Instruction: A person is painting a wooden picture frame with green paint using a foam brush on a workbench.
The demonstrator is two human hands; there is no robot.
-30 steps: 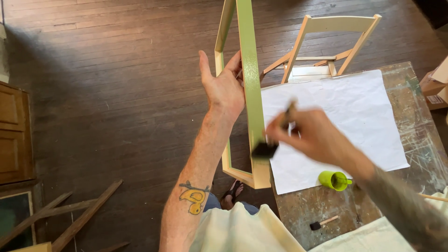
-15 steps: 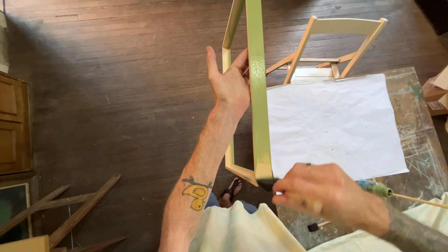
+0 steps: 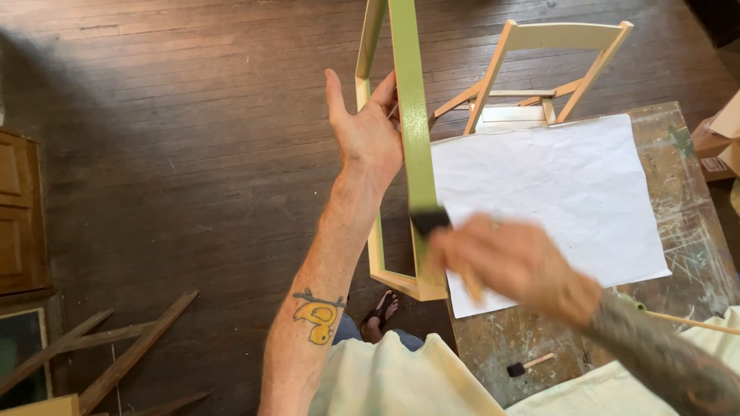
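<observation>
A wooden frame [image 3: 412, 154], its facing rail already green but inner edges bare, is steadied by the open-fingered left hand [image 3: 370, 131] while a foam brush [image 3: 429, 221] is gripped in the right hand [image 3: 512, 266].

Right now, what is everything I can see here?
wooden frame: one, pale wood with one face painted green, held upright over the floor
foam brush: one, black head, against the frame's green face
white paper sheet: one, on the worktable
worktable: one, paint-stained, right side
spare foam brush: one, black head, wooden handle, on the table's near edge
folding chair: one, pale wood, behind the table
wood strips: several, brown, on the floor lower left
left hand: steadies the frame
right hand: blurred, holds the foam brush
</observation>
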